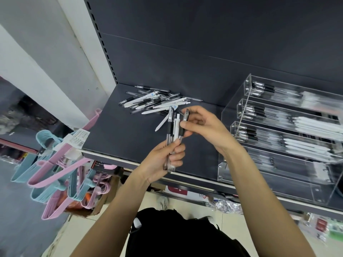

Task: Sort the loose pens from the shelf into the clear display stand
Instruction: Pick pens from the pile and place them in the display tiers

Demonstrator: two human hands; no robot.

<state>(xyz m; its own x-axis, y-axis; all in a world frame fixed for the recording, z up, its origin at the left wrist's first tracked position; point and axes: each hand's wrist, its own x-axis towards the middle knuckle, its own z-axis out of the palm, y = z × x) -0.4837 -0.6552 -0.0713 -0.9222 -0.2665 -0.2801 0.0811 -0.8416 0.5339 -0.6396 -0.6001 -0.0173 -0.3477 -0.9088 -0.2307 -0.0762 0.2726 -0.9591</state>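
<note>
The left hand [165, 156] was curled round the lower ends of a small bundle of pens [171, 138], clear-barrelled ones with dark grips and one white one, standing roughly upright, their tops toward twelve o'clock. The right hand [202, 127] came in from three o'clock; its thumb and fingertips pinched a single dark-gripped pen [183, 125] at the right edge of the bundle, near the rubber grip, with the remaining fingers loosely bent behind it. Whether that pen was being added to the bundle or drawn out of it could not be told.

At about eleven o'clock from the hands, near but apart from them, the loose pile of pens [157, 101] lay crisscrossed on the dark shelf [115, 138], with one white pen [163, 122] strayed just below it. At three o'clock stood the clear display stand [241, 115], its stepped troughs already partly filled with black-gripped and white pens lying lengthwise.

Such pens looked light, stiff and smooth, so a loosely held bundle would likely fan out or slide. The rubber grip section seemed the surest place to pinch a single one, while the bundle was best clasped low and evenly, as the left hand had it. The acrylic troughs appeared narrow, so each pen probably wanted laying in parallel to its neighbours.

At eight o'clock, pink and blue hangers [55, 164] hung beside the shelf edge.
</note>
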